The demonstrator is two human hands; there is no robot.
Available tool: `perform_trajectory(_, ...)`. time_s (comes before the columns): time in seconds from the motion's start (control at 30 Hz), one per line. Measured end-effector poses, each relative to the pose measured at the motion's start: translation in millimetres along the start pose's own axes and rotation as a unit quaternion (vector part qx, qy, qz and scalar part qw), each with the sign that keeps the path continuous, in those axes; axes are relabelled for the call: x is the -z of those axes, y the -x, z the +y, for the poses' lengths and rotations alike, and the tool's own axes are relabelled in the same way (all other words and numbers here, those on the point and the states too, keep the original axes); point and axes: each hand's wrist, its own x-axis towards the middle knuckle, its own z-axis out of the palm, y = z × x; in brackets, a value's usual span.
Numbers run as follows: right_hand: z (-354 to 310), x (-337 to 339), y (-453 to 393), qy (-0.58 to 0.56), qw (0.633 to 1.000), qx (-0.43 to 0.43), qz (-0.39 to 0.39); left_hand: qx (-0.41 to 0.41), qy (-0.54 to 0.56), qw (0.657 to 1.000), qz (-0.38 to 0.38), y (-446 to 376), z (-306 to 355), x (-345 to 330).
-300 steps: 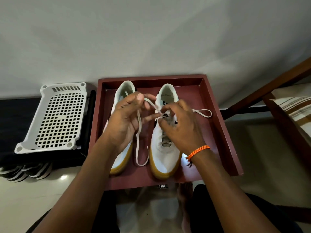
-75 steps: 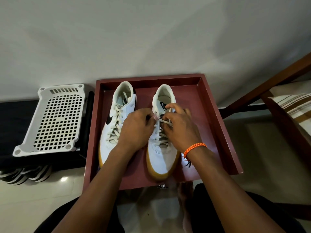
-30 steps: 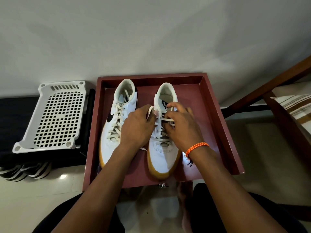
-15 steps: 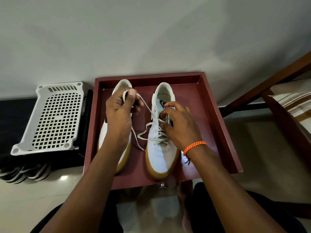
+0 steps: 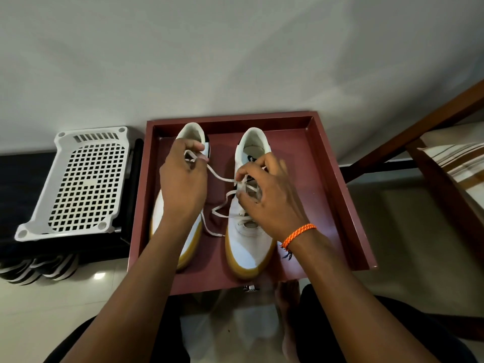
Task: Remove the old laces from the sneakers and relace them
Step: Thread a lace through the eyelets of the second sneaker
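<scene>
Two white sneakers with gum soles stand side by side in a dark red tray point(image 5: 337, 184). My left hand point(image 5: 183, 184) hovers over the left sneaker point(image 5: 192, 133) and pinches one end of the white lace point(image 5: 221, 178), pulled up and to the left. The lace runs from there to the upper eyelets of the right sneaker point(image 5: 248, 247), and a loose loop of it hangs between the shoes. My right hand point(image 5: 264, 197), with an orange wrist cord, rests on the right sneaker's tongue and pinches the lace at the eyelets. Most of the left sneaker's lacing is hidden by my hand.
A white perforated plastic rack point(image 5: 81, 179) lies left of the tray on a black surface. A wooden chair frame point(image 5: 429, 119) with a striped cushion point(image 5: 463, 163) stands at the right. A white wall rises behind the tray. My legs are at the frame's bottom.
My left hand lifted from the right sneaker's eyelets and drew a lace end out to the upper left, over the left sneaker. My right hand stayed on the right sneaker.
</scene>
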Motion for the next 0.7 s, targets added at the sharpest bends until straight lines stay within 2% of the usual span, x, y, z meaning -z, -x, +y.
perform_trajectory(0.13, -3.0, -10.9, 2.5, 0.061, 0.998, 0.007, -0.006, -0.146, -0.196, 0.97, 0.001, 10.9, 3.9, -7.1)
perform_trajectory(0.23, -4.0, -12.5, 3.4, 0.094, 0.995, 0.018, 0.008, -0.155, -0.238, 0.959, 0.011, 15.9, 7.9, -10.1)
perform_trajectory(0.4, -6.9, -11.5, 3.9, 0.135, 0.989, 0.055, 0.017, -0.144, -0.144, 0.979, -0.017, 14.9, 7.5, -10.5)
perform_trajectory(0.47, -8.4, -12.2, 4.1, 0.13, 0.989, 0.063, 0.012, -0.156, -0.075, 0.982, -0.074, 13.1, 5.9, -10.9)
perform_trajectory(0.57, -7.8, -14.3, 5.0, 0.122, 0.99, 0.073, 0.006, -0.088, 0.053, 0.976, -0.193, 18.6, 15.3, -12.7)
perform_trajectory(0.7, -6.3, -15.5, 4.7, 0.111, 0.99, 0.08, 0.023, -0.027, 0.143, 0.958, -0.249, 18.8, 17.8, -13.0)
